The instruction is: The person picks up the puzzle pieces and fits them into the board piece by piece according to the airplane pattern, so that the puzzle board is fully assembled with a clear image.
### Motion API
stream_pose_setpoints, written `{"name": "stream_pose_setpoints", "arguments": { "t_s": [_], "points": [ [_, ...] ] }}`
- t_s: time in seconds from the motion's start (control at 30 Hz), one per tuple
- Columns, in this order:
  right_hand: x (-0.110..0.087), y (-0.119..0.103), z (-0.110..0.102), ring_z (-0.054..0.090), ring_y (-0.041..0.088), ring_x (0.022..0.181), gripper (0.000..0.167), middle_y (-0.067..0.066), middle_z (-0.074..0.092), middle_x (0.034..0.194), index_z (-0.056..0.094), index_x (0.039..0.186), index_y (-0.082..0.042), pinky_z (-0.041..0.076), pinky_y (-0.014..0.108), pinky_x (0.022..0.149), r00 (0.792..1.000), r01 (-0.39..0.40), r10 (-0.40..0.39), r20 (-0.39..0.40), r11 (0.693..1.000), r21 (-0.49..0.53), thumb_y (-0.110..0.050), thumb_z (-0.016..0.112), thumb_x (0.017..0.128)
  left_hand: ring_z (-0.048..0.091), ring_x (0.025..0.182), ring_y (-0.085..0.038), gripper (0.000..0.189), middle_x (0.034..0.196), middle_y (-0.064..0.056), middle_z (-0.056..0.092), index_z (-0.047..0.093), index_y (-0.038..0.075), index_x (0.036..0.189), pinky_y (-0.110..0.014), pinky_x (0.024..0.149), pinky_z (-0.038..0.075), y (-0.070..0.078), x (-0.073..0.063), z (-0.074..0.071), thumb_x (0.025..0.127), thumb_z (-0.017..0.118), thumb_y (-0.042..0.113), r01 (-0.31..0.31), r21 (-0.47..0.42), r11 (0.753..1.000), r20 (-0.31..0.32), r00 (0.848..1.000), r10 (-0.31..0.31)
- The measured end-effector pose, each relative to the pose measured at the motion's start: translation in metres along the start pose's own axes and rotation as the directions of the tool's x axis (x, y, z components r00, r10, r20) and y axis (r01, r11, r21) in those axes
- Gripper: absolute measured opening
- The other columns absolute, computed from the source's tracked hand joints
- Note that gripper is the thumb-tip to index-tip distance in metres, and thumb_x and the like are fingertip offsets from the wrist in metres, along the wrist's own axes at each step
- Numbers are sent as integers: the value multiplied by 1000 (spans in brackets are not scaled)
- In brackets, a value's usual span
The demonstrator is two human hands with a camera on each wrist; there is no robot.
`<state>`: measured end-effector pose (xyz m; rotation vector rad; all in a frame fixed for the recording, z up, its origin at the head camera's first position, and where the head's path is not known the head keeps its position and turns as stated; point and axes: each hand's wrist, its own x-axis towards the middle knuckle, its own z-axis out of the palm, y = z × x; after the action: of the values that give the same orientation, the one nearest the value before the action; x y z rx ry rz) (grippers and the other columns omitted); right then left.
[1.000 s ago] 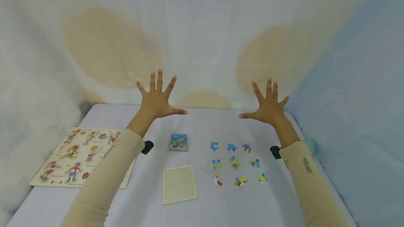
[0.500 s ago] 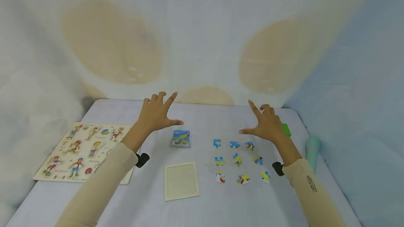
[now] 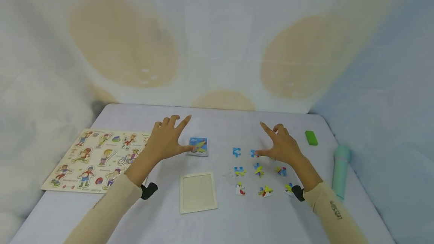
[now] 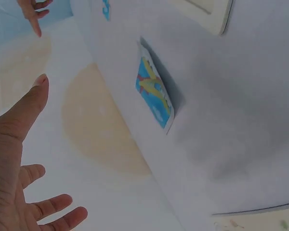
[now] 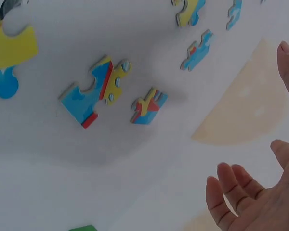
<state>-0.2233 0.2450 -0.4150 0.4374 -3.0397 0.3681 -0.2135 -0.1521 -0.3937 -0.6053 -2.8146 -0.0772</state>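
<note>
Both hands hover above the table with nothing in them. My left hand [image 3: 165, 138], thumb and index finger spread apart and the other fingers bent, is nearest to a small square packet with an airplane picture [image 3: 198, 146]. My right hand [image 3: 283, 146] holds a similar spread pose over several jigsaw pieces [image 3: 259, 170], laid out in rows and coloured blue, yellow and red. In the head view its thumb and palm hide parts of the top row. A blue piece with red and yellow parts [image 5: 149, 107] shows beneath it in the right wrist view. An unfilled square puzzle frame [image 3: 198, 192] lies between the arms.
A wooden board with sports figures [image 3: 101, 161] lies at the left, partly behind the left arm. On the right are a green block [image 3: 311, 138] and a mint-green cylinder [image 3: 340, 172]. A patterned cloth backdrop rises behind the table.
Both hands have come down and nearer from a raised, fully spread pose, and their outer fingers have bent. The green block has come into view as the right hand lowered.
</note>
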Motion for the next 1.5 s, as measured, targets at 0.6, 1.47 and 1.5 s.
{"name": "stream_pose_setpoints", "arguments": {
  "t_s": [0.6, 1.47, 1.5],
  "points": [
    [-14, -12, 29, 43, 23, 82, 98, 15, 43, 110, 42, 152, -22, 35, 29, 57, 995, -5, 0, 98, 999, 42, -61, 80, 71, 57, 114, -35, 91, 131, -13, 56, 48, 26, 147, -51, 88, 45, 22, -62, 41, 73, 68, 74, -49, -101, 994, 63, 996, 56],
    [-19, -30, 41, 41, 17, 73, 72, 6, 45, 94, 60, 139, -19, 33, 27, 58, 992, 9, -14, 124, 999, 40, -53, 79, 78, 40, 64, -10, 105, 100, -1, 49, 44, 31, 150, -28, 62, 36, 29, -115, 53, 63, 64, 86, 47, -259, 965, 311, 950, 37],
    [-19, -31, 41, 41, 17, 73, 72, 6, 45, 93, 60, 139, -19, 33, 27, 58, 992, 9, -15, 124, 999, 48, -53, 78, 78, 40, 64, -10, 106, 101, -2, 49, 44, 31, 150, -28, 62, 36, 28, -116, 53, 62, 64, 86, 52, -258, 965, 319, 947, 35]
  ]
}}
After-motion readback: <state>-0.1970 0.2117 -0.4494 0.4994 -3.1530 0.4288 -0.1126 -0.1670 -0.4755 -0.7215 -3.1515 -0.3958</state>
